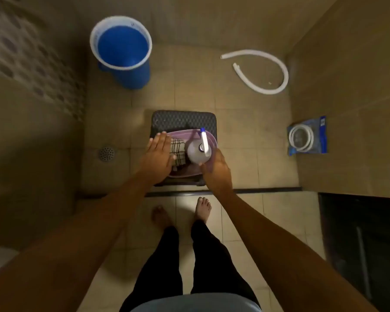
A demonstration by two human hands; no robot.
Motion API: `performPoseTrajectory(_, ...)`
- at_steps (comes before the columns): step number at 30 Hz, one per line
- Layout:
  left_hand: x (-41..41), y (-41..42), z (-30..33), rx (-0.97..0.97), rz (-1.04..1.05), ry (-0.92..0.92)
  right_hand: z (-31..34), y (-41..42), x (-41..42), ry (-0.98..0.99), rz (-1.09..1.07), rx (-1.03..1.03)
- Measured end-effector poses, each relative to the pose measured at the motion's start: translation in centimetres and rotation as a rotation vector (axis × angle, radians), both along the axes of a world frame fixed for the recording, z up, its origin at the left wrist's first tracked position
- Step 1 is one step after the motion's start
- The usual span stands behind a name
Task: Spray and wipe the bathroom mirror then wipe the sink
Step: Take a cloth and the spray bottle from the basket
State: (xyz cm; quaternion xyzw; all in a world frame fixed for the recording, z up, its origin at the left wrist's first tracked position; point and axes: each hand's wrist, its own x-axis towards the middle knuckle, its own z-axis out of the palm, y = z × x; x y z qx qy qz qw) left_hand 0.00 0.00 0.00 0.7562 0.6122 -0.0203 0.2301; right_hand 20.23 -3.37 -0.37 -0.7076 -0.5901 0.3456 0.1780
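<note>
A: While your left hand lies flat with straight fingers over the checked cloth, what is your right hand doing?

B: It curls round the spray bottle, which stands in the purple tub beside the cloth. The tub sits on a dark stool, not a table.

A: What could go wrong for you?

B: I judge that lifting the bottle at an angle may catch the tub's rim and tip it off the stool. The nozzle points away from you, so a squeezed trigger would wet the floor.

A: And around you?

B: A blue bucket stands well apart on the left, a white hose and a packaged hose on the right, a floor drain near the stool. The raised threshold before your bare feet could trip you. Mirror and sink are out of view.
</note>
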Motion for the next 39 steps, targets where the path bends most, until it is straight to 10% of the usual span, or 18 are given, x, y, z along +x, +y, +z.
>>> performPoseTrajectory(26, 7.0, 8.9, -7.3, -0.188, -0.345, 0.658, -9.8, 5.6, -1.2, 0.274, -0.386, -0.320)
performPoseTrajectory(39, 6.5, 9.0, -8.7, -0.252, -0.364, 0.572, -10.2, 6.2, -1.3, 0.350, -0.471, -0.378)
